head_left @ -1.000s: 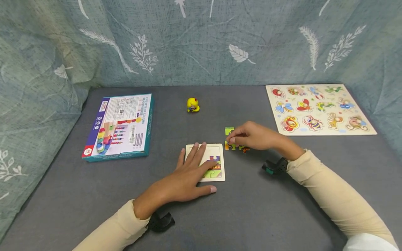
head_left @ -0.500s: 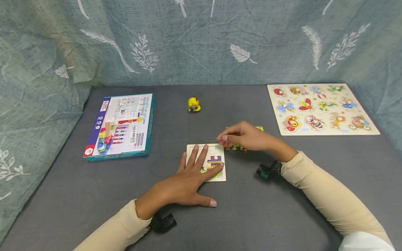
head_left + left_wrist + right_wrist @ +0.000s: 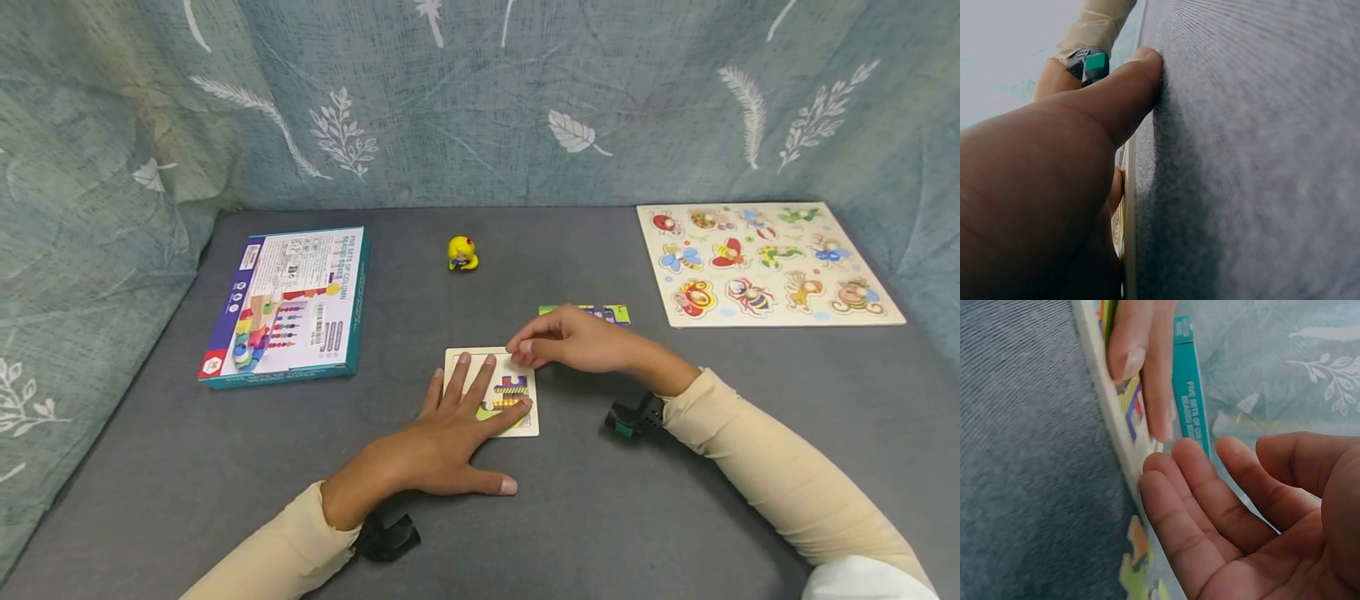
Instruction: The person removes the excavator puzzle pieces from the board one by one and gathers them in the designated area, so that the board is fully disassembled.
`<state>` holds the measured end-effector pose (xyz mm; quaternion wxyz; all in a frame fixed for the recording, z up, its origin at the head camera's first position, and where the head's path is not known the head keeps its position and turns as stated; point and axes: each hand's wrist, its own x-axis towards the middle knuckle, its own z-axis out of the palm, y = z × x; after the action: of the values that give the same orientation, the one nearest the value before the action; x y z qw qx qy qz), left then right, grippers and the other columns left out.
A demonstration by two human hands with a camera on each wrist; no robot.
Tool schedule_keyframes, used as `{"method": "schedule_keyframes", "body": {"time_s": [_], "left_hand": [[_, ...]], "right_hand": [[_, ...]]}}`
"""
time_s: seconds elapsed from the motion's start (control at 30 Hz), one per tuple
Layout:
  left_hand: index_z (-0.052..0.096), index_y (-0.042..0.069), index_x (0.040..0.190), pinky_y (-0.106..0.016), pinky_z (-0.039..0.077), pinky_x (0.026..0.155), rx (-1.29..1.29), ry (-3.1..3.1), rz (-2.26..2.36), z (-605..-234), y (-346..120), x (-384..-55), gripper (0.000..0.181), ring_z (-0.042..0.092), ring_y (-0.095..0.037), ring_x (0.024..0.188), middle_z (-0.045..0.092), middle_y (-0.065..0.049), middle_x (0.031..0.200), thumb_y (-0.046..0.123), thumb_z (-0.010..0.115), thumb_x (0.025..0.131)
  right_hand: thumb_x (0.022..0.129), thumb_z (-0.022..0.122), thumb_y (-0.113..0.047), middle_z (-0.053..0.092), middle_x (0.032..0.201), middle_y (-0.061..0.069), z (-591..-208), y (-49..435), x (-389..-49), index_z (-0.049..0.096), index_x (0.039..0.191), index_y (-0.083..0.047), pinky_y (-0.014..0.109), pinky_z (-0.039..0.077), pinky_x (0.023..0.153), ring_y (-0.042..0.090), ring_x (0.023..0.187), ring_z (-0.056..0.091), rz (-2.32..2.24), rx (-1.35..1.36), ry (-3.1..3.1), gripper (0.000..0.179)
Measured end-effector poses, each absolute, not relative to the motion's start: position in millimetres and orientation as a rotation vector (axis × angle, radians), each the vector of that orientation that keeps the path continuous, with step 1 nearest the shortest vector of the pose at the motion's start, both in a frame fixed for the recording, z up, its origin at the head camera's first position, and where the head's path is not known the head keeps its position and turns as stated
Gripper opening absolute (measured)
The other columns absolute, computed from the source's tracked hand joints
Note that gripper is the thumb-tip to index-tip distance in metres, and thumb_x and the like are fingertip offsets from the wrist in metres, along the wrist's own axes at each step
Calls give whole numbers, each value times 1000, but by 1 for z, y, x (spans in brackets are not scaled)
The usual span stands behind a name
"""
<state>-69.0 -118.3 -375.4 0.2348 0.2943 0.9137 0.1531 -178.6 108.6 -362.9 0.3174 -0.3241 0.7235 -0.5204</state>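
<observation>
Puzzle board (image 3: 534, 421) on grey table (image 3: 570, 508), curtain (image 3: 465, 92) behind; left fingers (image 3: 504, 417) flat, right fingers (image 3: 1225, 509) loose

puzzle pieces (image 3: 617, 314) apparently right of tray (image 3: 533, 419)

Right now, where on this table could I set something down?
Bare grey tabletop lies between the teal-edged cardboard box and small yellow toy figure, and from that figure to the cream rectangular wooden board. Around the square wooden puzzle tray it's crowded: left hand, right hand and colourful jigsaw pieces.
</observation>
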Motion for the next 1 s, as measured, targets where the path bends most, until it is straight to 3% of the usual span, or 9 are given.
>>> {"method": "schedule_keyframes", "body": {"time_s": [0.4,0.6,0.83,1.0], "left_hand": [[22,42,154,-60,-15,107,766,2483,429,-378,-118,-69,88,-33,-29,138,-22,-4,159,72,60,80],[24,41,154,-60,-14,107,786,2507,432,-378,-118,-69,88,-32,-32,138,-22,-6,159,72,60,80],[25,39,154,-62,-13,107,800,2494,449,-377,-119,-69,87,-32,-33,138,-24,-5,159,72,59,81],[23,39,154,-61,-13,107,808,2496,431,-377,-118,-70,88,-32,-34,138,-24,-6,159,72,59,81]], "right_hand": [[100,49,-3,68,108,18,-360,97,-174,64,116,10,37,53,85,25,100,65,-1313,-897,1916,25],[100,49,-6,70,107,12,-362,95,-174,67,114,5,33,52,84,18,99,65,-1285,-948,1970,25],[100,52,-12,70,104,4,-361,94,-172,70,114,-3,29,44,70,16,77,55,-1208,-995,2033,24],[100,52,-12,71,106,3,-360,93,-172,69,116,-3,30,48,77,14,89,62,-1195,-986,2024,25]]}}
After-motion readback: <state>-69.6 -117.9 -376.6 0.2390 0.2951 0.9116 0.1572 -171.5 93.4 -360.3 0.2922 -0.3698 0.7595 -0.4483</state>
